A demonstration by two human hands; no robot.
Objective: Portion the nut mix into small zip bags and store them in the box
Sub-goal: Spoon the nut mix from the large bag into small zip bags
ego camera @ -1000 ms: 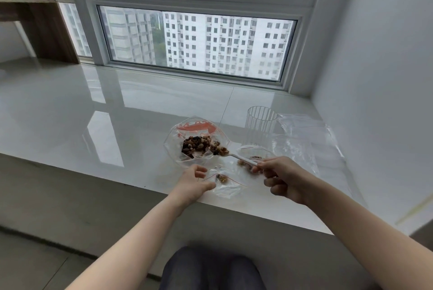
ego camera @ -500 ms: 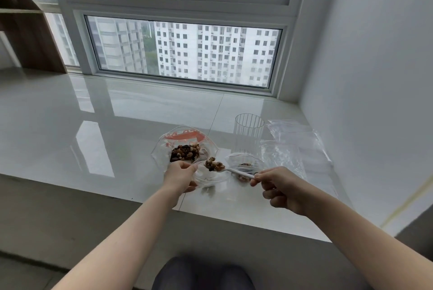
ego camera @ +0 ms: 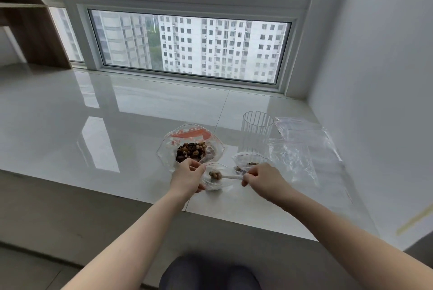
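Observation:
A big clear zip bag (ego camera: 168, 146) with a red strip lies open on the white sill, a pile of nut mix (ego camera: 191, 150) inside it. My left hand (ego camera: 187, 178) pinches the mouth of a small zip bag (ego camera: 214, 184) just in front of it. My right hand (ego camera: 262, 178) grips the handle of a white plastic spoon (ego camera: 230, 177). The spoon's bowl, loaded with nuts (ego camera: 215, 175), is inside the small bag's mouth. A second small zip bag (ego camera: 248, 160) holding a few nuts lies behind my right hand.
A ribbed clear cup (ego camera: 256, 130) stands behind the small bags. Several empty zip bags (ego camera: 302, 146) are spread to the right, near the white wall. The sill's front edge (ego camera: 234, 217) runs just below my hands. A wooden shelf (ego camera: 28, 22) stands far left.
My right hand lifted the spoon with nuts out of the big bag and brought it into the small bag. My left hand raised and held that bag's mouth open.

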